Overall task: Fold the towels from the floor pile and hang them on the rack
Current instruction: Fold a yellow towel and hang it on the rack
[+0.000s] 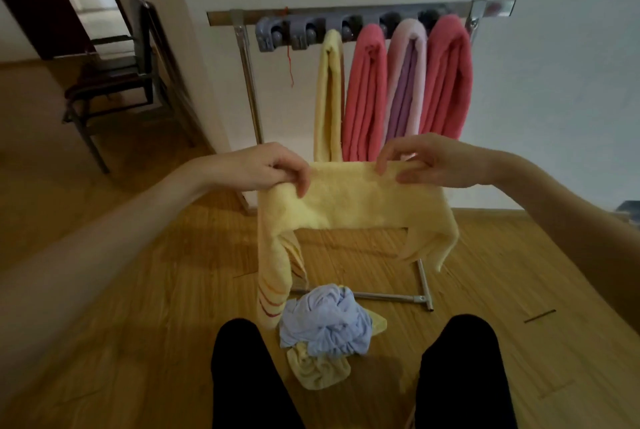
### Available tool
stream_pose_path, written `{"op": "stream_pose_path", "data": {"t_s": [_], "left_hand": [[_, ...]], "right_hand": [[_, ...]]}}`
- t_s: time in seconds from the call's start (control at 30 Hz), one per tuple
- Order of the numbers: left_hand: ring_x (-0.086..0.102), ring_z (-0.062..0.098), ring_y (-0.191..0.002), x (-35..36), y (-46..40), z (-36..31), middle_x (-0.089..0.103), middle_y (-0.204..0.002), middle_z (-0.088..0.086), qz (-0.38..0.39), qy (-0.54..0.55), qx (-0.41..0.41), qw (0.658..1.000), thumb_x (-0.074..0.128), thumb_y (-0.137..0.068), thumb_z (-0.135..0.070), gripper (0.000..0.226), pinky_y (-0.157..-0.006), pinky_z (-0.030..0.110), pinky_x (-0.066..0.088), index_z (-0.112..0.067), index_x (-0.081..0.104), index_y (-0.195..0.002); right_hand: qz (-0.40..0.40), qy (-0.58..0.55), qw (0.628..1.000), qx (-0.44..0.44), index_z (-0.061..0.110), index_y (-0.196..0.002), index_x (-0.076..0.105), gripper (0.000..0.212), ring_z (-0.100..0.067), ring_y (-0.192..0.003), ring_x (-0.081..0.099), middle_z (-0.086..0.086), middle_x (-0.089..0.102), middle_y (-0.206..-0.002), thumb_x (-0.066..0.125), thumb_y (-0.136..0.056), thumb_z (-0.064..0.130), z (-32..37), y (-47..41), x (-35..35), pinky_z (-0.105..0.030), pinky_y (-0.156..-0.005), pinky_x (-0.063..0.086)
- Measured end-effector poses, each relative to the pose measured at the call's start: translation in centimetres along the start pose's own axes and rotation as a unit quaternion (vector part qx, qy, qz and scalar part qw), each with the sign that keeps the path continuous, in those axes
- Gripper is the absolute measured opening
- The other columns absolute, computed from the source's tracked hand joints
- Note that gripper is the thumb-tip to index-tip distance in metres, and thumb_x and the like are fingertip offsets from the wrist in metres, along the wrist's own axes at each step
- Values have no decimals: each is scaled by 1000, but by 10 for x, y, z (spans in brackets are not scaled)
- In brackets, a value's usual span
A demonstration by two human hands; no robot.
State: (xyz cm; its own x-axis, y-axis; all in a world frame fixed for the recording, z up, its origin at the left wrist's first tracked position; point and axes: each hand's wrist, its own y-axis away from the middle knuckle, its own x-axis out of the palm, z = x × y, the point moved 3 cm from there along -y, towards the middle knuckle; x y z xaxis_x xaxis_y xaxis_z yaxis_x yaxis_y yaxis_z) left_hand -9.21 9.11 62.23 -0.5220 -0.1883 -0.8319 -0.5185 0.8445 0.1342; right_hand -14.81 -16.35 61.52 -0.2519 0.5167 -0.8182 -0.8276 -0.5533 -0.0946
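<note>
We hold a yellow towel (pixel 349 198) stretched out in front of the rack (pixel 360 14), our left hand (pixel 273 165) pinching its top edge at one end and our right hand (pixel 426 158) pinching the other, both closed on the cloth. Its ends droop toward the floor (pixel 173 290), the left one striped. On the rack hang four folded towels: yellow (pixel 329 92), red (pixel 365 92), pink (pixel 405 82), red (pixel 448 75). Below the rack, between our knees, the pile (pixel 325 324) of blue and yellow towels lies on the floor
</note>
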Motion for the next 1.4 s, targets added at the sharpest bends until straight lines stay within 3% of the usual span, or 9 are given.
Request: {"op": "stream_pose_path", "data": {"t_s": [0.17,0.33,0.43,0.57,0.63,0.77,0.9,1.13,1.4], "left_hand": [[49,-10,-90,-34,-12,15,53,-99,-18,-7,-105,-52,993,54,-92,-13,25,-72,9,40,-28,65,-109],[48,11,-97,-79,-38,36,52,-114,-4,-132,-231,-61,962,63,-86,-22,41,-74,23,41,-31,56,-125],[49,16,-108,-115,-58,45,53,-119,0,-218,-267,-42,938,63,-85,-15,46,-81,27,37,-26,54,-129],[50,24,-110,-160,-86,57,53,-115,5,-289,-328,-15,899,53,-81,6,57,-80,30,40,-21,53,-132],[52,26,-107,-179,-99,61,55,-113,9,-313,-344,0,886,49,-80,10,60,-80,32,40,-20,55,-131],[52,29,-100,-200,-124,60,54,-107,13,-350,-348,26,869,48,-81,9,54,-79,40,45,-14,56,-129],[51,30,-97,-201,-153,59,49,-107,14,-360,-375,-6,854,49,-82,6,37,-69,33,36,-4,56,-117],[51,26,-89,-191,-191,80,45,-111,11,-374,-360,-5,855,57,-87,-2,24,-60,34,34,-6,50,-109],[53,29,-95,-179,-210,86,45,-112,10,-387,-242,32,889,53,-78,10,36,-72,46,46,-5,50,-111]], "right_hand": [[78,156,983,57,31,-99,69,40,-4,-96,55,14,55,-106,47,-90,-1,0,-44,-10,-26,-88,47],[-69,252,962,83,23,-118,64,44,-15,-97,51,2,54,-116,42,-89,-1,-3,-91,-40,-21,-84,41],[-178,240,951,74,15,-121,63,44,-6,-72,47,3,55,-101,39,-89,-5,-4,-117,-62,-7,-63,34],[-291,237,922,93,10,-119,64,46,-28,-92,59,-14,62,-111,36,-87,-7,-17,-153,-96,-33,-75,47],[-329,256,902,109,12,-121,62,46,-28,-107,55,-13,56,-122,36,-88,-6,-24,-167,-112,-32,-83,45],[-371,295,870,139,8,-123,58,43,-32,-97,56,-13,51,-121,40,-88,-7,-31,-188,-130,-43,-78,50],[-405,301,845,177,2,-103,58,15,-27,-79,56,-13,46,-111,48,-92,2,-42,-209,-125,-35,-63,45],[-446,322,818,167,3,-118,51,25,-29,-107,46,-14,39,-132,45,-93,3,-57,-224,-88,-28,-72,40],[-433,343,816,168,0,-119,51,36,-22,-74,43,-19,46,-123,54,-84,-6,-79,-219,-57,-27,-59,37]]}}
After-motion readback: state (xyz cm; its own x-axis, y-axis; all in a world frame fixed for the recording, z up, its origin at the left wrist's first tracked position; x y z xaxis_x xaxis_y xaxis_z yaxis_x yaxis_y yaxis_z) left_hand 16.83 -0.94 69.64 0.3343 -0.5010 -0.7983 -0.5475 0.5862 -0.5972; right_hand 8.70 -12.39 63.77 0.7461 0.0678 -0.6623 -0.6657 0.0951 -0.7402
